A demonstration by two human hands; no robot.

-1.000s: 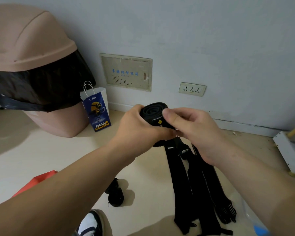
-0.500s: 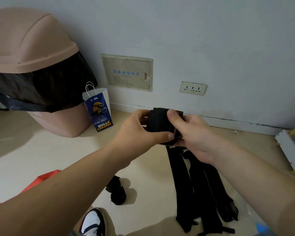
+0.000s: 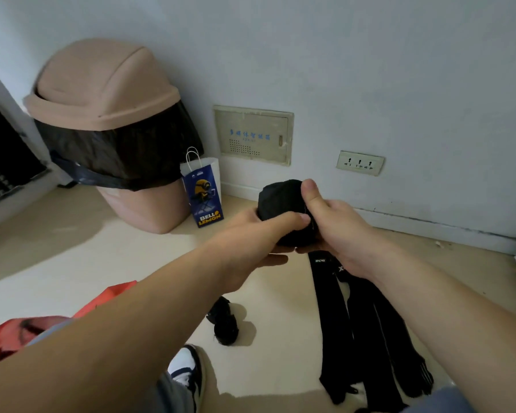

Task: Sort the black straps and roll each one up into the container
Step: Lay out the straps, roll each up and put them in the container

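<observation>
A rolled black strap [image 3: 280, 201] is held up in front of me between both hands. My left hand [image 3: 259, 236] grips it from the left and below, thumb across its front. My right hand [image 3: 337, 231] grips it from the right, thumb over the top. Below them several flat black straps [image 3: 355, 329] lie side by side on the floor, running toward me. A small rolled black strap [image 3: 224, 323] lies on the floor under my left forearm.
A tan swing-lid bin [image 3: 111, 132] with a black liner stands at the left by the wall. A blue paper bag [image 3: 203, 195] leans beside it. A red bag [image 3: 57, 320] lies at lower left. My shoe [image 3: 188, 371] is at the bottom.
The roll has turned in my hands, its coiled end now facing away, and both hands have closed tighter round it. My view has pulled back and tilted, so the bin shows more fully.
</observation>
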